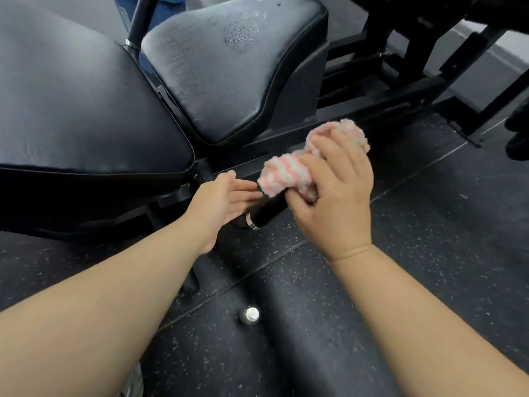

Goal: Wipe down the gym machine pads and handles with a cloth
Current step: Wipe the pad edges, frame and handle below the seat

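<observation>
A pink-and-white striped fluffy cloth (286, 173) is bunched around a black machine handle (267, 210) with a chrome ring near its end. My right hand (337, 190) grips the cloth over the handle's upper part. My left hand (226, 199) is just left of the handle, fingers straight, fingertips close to the cloth and the bar. Behind them lie two black machine pads: a large back pad (71, 104) at the left and a worn seat pad (229, 64) in the middle.
The black steel frame (400, 81) of the machine runs across the upper right. Below is speckled black rubber flooring (429, 224). A small bottle with a white cap (250, 314) stands on the floor between my forearms. A second handle bar (141, 21) rises at the top left.
</observation>
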The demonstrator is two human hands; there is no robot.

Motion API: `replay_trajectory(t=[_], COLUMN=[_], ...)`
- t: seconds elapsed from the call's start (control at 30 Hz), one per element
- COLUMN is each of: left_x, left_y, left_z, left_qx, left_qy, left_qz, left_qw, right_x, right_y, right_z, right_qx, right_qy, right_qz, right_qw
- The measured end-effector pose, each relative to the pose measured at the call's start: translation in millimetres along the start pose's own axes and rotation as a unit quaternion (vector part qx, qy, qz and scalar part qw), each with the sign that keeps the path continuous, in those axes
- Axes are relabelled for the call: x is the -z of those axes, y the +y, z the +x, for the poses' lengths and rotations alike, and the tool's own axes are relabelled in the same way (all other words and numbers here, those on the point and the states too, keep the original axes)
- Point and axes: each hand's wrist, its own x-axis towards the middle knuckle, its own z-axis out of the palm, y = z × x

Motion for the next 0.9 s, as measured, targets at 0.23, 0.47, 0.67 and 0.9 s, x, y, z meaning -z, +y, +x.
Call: replay_trajectory(t=[0.23, 0.47, 0.67, 0.9], left_x=[8, 2, 2, 10], left_y=[-11, -9, -17, -13], left_z=[10, 13, 12, 12], left_qx=[-0.008, 0.009, 0.005, -0.001], left_qy=[0.083, 0.079, 0.067, 0.093], left_qz=[0.055, 0.082, 0.108, 0.071], left_qw=[0.995, 0.993, 0.992, 0.993], right_x=[-26, -3, -13, -47], right_y=[-9, 4, 3, -20], right_z=[-24, 4, 1, -21], right_qx=[0.155, 0.194, 0.154, 0.255], right_qy=[-0.093, -0.127, -0.072, -0.167], right_qz=[-0.069, -0.084, 0.011, -0.029], right_qw=[0.981, 0.969, 0.985, 0.952])
